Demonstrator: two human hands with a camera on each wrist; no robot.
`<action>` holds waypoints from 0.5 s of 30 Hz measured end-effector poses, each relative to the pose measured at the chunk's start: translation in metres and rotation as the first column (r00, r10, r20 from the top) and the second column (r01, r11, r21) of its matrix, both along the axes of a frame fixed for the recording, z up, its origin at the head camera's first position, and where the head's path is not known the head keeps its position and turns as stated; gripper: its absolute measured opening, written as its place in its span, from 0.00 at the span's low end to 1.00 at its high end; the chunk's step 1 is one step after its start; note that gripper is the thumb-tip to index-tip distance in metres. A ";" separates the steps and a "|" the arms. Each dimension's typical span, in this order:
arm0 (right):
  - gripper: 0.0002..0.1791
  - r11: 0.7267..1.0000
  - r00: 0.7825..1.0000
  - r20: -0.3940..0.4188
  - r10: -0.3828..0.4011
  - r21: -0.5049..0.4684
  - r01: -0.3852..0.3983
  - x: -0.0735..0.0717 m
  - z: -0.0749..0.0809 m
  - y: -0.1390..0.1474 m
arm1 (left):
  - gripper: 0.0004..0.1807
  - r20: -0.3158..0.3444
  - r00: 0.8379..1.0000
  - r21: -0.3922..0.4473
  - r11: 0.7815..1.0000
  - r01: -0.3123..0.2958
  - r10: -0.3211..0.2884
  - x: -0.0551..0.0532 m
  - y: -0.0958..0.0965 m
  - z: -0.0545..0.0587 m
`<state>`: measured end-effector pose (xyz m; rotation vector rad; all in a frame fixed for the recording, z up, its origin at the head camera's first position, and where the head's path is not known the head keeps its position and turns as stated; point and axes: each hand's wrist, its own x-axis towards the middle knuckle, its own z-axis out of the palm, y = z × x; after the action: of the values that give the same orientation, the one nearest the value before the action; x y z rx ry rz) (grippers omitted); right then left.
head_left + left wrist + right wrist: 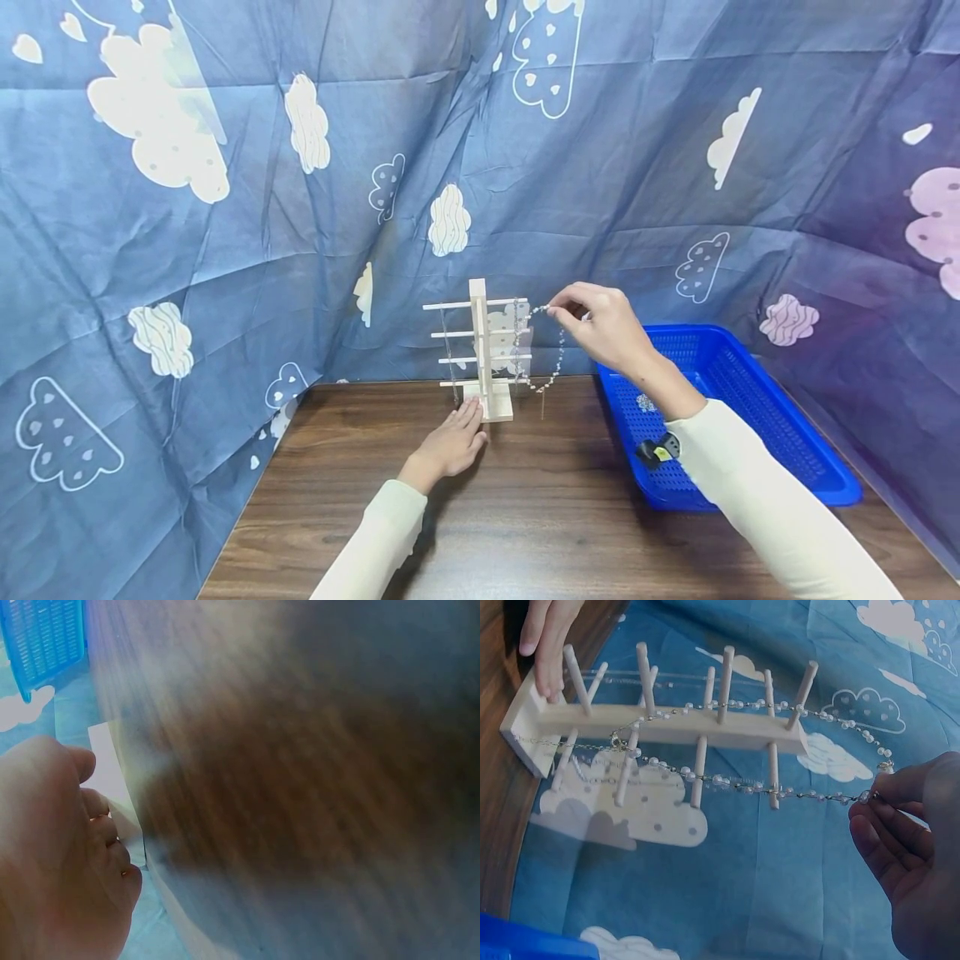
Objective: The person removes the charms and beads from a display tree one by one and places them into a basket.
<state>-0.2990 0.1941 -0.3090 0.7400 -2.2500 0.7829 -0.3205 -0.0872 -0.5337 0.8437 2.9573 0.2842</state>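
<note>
Between its thumb and fingers, my right hand (603, 327) pinches a white-beaded necklace (721, 780) near its top. The necklace hangs as a long loop just right of a pale wooden peg stand (481, 342), with a thin tail below it. In the right wrist view the loop overlaps the pegs; whether it touches them I cannot tell. My left hand (452, 440) rests with extended fingers on the base of the stand (498, 408). A thin chain (447, 346) hangs from the pegs on the left side, and another chain (516, 333) hangs on the right.
A blue plastic basket (810, 467) stands on the right of the brown wooden table (555, 517). Inside are a black item with a yellow mark (658, 451) and a small pale sparkly item (646, 403). A blue cloud-patterned cloth (585, 183) hangs behind.
</note>
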 end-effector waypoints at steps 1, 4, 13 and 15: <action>0.04 1.000 1.000 -0.008 -0.005 0.003 0.005 0.000 0.000 0.003 | 0.33 -0.001 1.000 0.000 1.000 0.000 0.000 0.000 0.000 0.000; 0.04 1.000 1.000 -0.026 -0.018 0.010 0.018 -0.001 0.001 0.011 | 0.33 0.000 1.000 -0.003 1.000 0.000 0.000 0.000 0.000 -0.001; 0.03 0.998 0.997 -0.047 -0.056 -0.001 0.056 0.002 0.008 0.032 | 0.33 0.004 1.000 -0.005 1.000 0.001 -0.001 0.000 -0.001 0.000; 0.03 0.998 0.997 -0.049 -0.062 -0.009 0.062 0.002 0.010 0.037 | 0.33 0.005 1.000 -0.004 1.000 0.001 -0.001 0.000 -0.001 0.001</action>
<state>-0.2967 0.2308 -0.2992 0.6753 -2.2136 0.7352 -0.3206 -0.0879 -0.5329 0.8432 2.9516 0.2803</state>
